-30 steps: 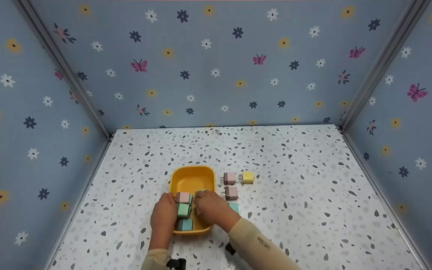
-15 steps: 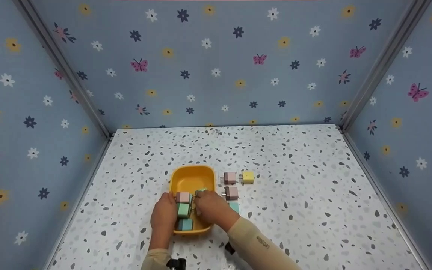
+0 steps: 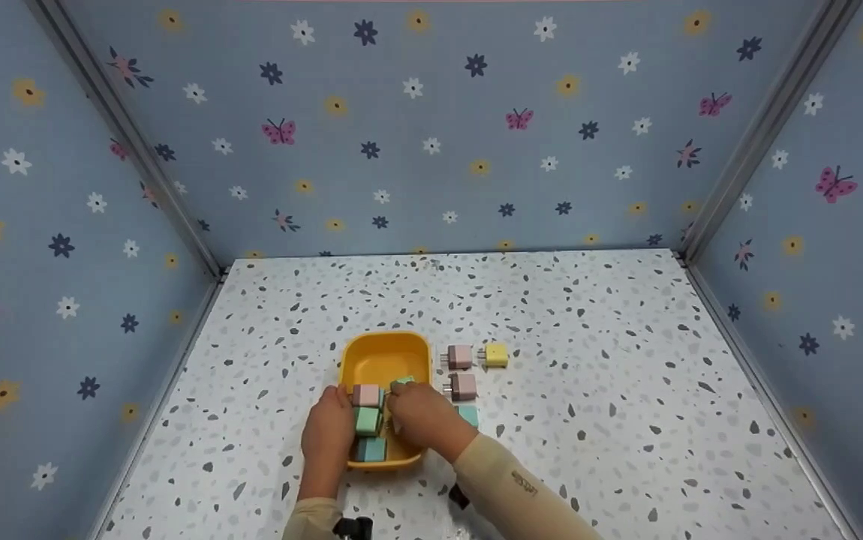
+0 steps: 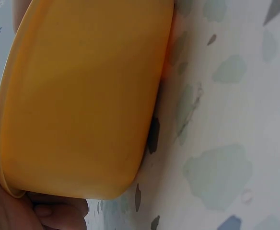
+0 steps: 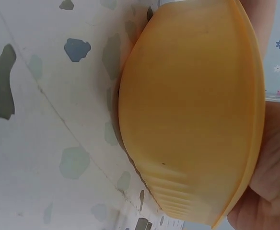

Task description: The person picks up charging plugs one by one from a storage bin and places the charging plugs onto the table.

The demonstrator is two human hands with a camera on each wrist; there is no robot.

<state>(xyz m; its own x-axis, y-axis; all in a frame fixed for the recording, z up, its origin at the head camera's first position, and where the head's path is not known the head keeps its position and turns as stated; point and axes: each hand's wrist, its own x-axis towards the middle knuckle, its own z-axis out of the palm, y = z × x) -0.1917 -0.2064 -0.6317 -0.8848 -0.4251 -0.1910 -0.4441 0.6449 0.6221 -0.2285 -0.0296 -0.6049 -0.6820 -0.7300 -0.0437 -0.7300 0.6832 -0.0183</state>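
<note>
A yellow plastic basin (image 3: 377, 349) stands on the speckled tabletop. My left hand (image 3: 328, 431) grips its left rim, and the left wrist view shows curled fingers (image 4: 63, 215) below the rim. Inside, along the left wall, lie a pink plug charger (image 3: 366, 395), a green plug charger (image 3: 367, 421) and a blue plug charger (image 3: 371, 450). My right hand (image 3: 424, 416) reaches over the right rim into the basin. Its fingertips pinch another green charger (image 3: 404, 382), mostly covered by the hand. The right wrist view shows mainly the basin's outer wall (image 5: 188, 105).
Right of the basin lie two pink chargers (image 3: 460, 357), the other pink charger (image 3: 464, 386) nearer me, a yellow charger (image 3: 495, 355), and a blue charger (image 3: 467, 415) partly behind my right hand. Patterned blue panels (image 3: 431, 172) enclose the table's back and sides.
The green charger at my right fingertips shows slightly more than a second ago. My right hand has shifted very little; the left hand and the basin stay in place.
</note>
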